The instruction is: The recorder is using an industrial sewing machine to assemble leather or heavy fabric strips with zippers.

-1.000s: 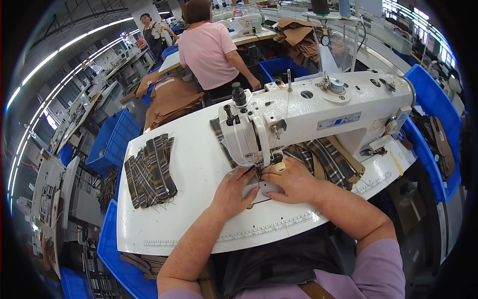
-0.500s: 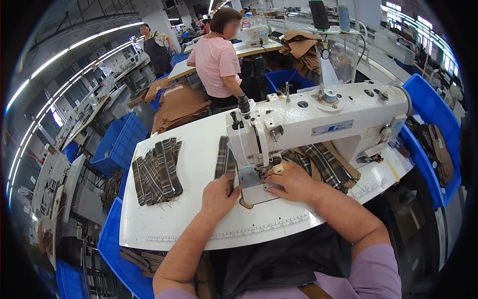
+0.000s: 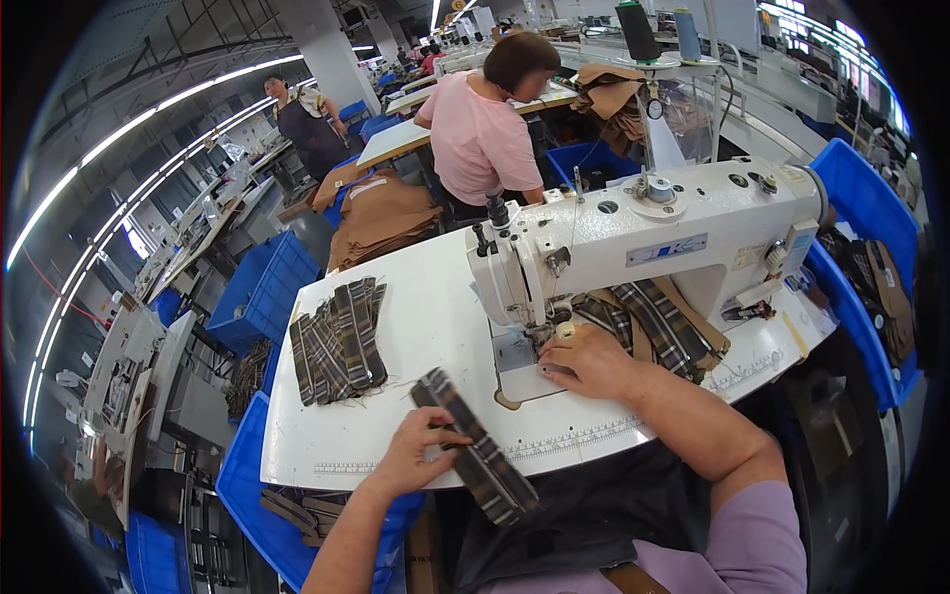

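Note:
Between the thumb and fingers of my left hand (image 3: pixel 414 453) is a dark plaid fabric strip (image 3: pixel 473 445), slanting over the table's front edge with its lower end above my lap. My right hand (image 3: pixel 592 362) rests on the bed of the white sewing machine (image 3: pixel 653 233), right beside the needle area. Its fingers are curled in, with a yellowish band on one; what they hold, if anything, is hidden. Behind that hand, more plaid pieces (image 3: pixel 653 317) lie with brown fabric under the machine arm. A stack of plaid strips (image 3: pixel 338 342) sits on the table's left part.
Blue bins stand at the left (image 3: pixel 259 292), below the table's left edge (image 3: pixel 237 475) and at the right (image 3: pixel 861 198). Brown fabric panels (image 3: pixel 386 218) are piled beyond the table. A co-worker in pink (image 3: pixel 485 139) stands past the machine; another person (image 3: pixel 307 124) is farther back.
My left hand has drawn the plaid strip away from beside the needle, toward me and over the front edge. My right hand stays by the needle. The view has shifted slightly; the pink-clad co-worker leans forward.

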Motion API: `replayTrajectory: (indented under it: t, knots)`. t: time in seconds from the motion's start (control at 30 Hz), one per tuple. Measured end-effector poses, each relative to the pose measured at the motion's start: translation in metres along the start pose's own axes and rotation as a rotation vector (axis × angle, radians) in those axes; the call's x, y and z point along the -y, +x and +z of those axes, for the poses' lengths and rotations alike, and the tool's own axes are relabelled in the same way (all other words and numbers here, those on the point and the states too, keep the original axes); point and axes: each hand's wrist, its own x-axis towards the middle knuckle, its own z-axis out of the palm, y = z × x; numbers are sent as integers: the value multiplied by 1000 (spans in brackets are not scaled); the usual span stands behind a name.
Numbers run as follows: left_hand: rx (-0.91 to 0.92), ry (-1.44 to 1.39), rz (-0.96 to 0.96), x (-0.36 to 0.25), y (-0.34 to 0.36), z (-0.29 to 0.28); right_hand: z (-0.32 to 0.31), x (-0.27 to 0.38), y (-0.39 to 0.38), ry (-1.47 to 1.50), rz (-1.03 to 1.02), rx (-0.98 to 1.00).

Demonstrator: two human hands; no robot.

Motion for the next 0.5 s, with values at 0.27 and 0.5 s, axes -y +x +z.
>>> replayTrajectory:
  t: [0.27,0.5]
  knots:
    - [35,208,251,-18,98,48,-5,1,-3,-26,-98,57]
    - [228,133,156,-17,115,35,-9,3,1,-60,-5,90]
